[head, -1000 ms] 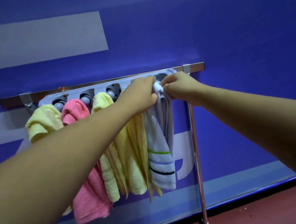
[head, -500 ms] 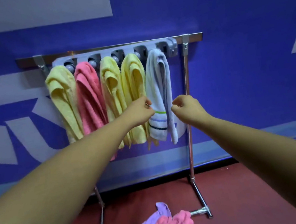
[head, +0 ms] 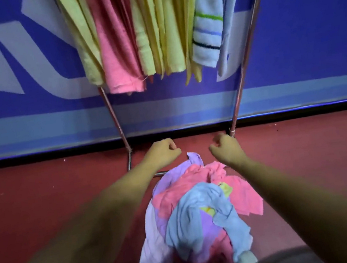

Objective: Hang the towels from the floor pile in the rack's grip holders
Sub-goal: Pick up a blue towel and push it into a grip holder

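Note:
A pile of towels [head: 200, 213] lies on the red floor below me: lilac, pink, light blue and a bit of yellow. My left hand [head: 162, 152] and my right hand [head: 224, 148] hover over its far end with fingers loosely curled and nothing in them. Above hang the lower ends of the racked towels: a yellow one [head: 85, 43], a pink one [head: 117, 49], two more yellow ones [head: 162, 31] and a white striped towel [head: 209, 31]. The grip holders are out of frame.
The rack's two metal legs [head: 114, 115] slant down to a floor bar [head: 161, 173] just behind the pile. A blue wall with pale lettering [head: 312, 43] stands close behind the rack. Red floor [head: 33, 208] spreads to both sides.
Both hands let go of the striped towel at the rack and dropped down to just above the floor pile. My view tilted down, so the holders left the frame.

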The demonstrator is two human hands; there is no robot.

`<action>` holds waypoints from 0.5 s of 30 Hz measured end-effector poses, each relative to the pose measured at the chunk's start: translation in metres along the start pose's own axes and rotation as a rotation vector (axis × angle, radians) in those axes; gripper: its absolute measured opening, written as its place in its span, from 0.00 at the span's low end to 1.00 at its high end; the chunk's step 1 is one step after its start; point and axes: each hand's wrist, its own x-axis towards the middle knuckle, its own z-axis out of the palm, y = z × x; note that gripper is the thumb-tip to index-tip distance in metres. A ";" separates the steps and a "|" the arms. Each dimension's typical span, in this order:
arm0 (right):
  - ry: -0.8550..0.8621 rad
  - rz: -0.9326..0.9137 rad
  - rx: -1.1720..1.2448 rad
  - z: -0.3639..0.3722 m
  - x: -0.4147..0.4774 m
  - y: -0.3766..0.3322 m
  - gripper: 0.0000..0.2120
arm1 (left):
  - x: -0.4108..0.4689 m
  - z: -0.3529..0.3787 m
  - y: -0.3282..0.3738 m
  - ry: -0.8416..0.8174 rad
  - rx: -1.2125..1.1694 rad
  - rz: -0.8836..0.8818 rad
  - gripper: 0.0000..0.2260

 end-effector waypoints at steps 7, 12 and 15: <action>-0.242 0.126 -0.060 0.092 0.009 0.062 0.18 | 0.015 0.085 -0.092 -0.127 -0.034 -0.154 0.06; -0.361 0.165 -0.115 0.149 0.018 0.107 0.21 | 0.030 0.150 -0.137 -0.239 -0.006 -0.209 0.08; -0.423 0.205 -0.164 0.178 0.025 0.133 0.22 | 0.035 0.183 -0.160 -0.317 0.031 -0.226 0.10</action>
